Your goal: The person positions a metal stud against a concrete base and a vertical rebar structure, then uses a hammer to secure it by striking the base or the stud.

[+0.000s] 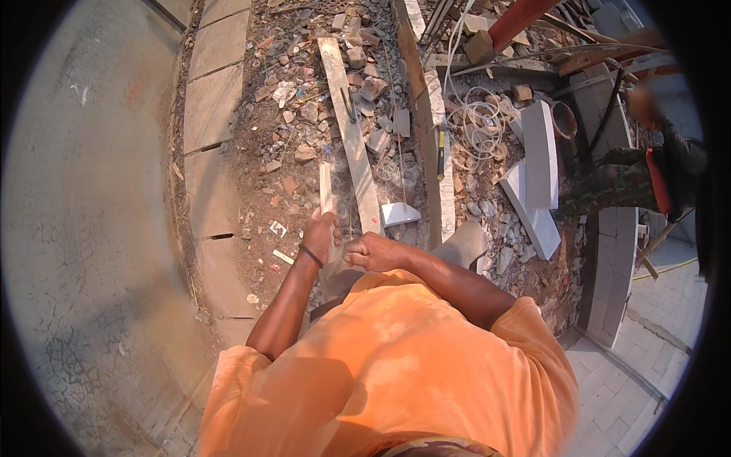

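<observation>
My left hand (pixel 320 234), with a dark band at the wrist, is closed around a short pale wooden stick (pixel 326 186) that points away from me. Close beside it on the right, my right hand (pixel 368 252) is curled into a fist in front of my orange shirt; whatever it grips, if anything, is hidden. Just beyond the hands, a long pale wooden plank (pixel 348 126) lies over the rubble. Near its close end sits a white block piece (pixel 400 214).
Broken bricks and stones (pixel 304 152) cover the ground, with concrete slabs (pixel 217 114) along the left. A yellow-and-black tool (pixel 441 155) rests on a low wall (pixel 434 99). Farther right are coiled white tubing (pixel 476 133), white blocks (pixel 541 156) and another person (pixel 617 183) in camouflage trousers.
</observation>
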Demonstrator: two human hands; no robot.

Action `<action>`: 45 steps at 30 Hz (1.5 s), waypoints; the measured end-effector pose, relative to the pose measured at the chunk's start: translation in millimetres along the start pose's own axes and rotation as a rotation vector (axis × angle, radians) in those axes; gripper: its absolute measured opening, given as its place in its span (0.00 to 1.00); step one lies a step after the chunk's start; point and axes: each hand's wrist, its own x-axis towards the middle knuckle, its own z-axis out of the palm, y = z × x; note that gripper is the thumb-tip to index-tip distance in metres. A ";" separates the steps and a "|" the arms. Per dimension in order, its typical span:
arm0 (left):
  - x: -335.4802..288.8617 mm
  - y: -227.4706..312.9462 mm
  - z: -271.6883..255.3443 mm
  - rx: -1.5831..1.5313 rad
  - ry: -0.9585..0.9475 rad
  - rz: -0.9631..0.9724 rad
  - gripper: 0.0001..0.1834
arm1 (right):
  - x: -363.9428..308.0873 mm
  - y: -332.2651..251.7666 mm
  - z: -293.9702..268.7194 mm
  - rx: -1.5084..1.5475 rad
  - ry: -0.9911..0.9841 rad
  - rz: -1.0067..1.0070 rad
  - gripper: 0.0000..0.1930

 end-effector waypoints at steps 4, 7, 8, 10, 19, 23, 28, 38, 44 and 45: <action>-42.5 50.7 -21.9 0.416 0.124 0.092 0.08 | 42.2 -69.3 -14.6 0.254 0.029 0.364 0.14; -53.5 80.2 -25.9 0.400 0.155 0.186 0.10 | 65.2 -39.6 -19.1 -0.045 0.290 0.250 0.13; -52.5 88.4 -25.5 0.477 0.097 0.206 0.11 | 72.4 -37.6 -17.2 -0.039 0.327 0.257 0.13; -49.3 107.5 -18.2 0.581 0.023 0.208 0.11 | 85.7 -46.8 -10.9 0.079 0.745 0.171 0.24; 3.0 202.7 32.7 1.566 -0.440 0.335 0.15 | 71.9 -21.3 -80.0 0.669 0.798 0.153 0.17; 2.4 296.7 118.4 1.338 -0.455 0.816 0.20 | 70.4 33.1 -109.7 0.733 1.252 0.313 0.14; -100.0 406.9 263.3 0.970 -0.780 1.947 0.17 | 66.8 171.8 -113.7 0.643 1.798 0.693 0.10; -77.9 499.7 333.6 0.756 -1.019 2.302 0.17 | 57.5 187.6 -139.2 0.718 1.950 0.702 0.08; 15.9 562.9 368.5 0.627 -1.137 2.162 0.18 | 129.2 159.6 -167.7 0.809 2.276 0.610 0.12; 24.0 566.4 376.1 0.632 -1.139 2.142 0.18 | 152.7 135.8 -195.0 0.971 2.265 0.544 0.14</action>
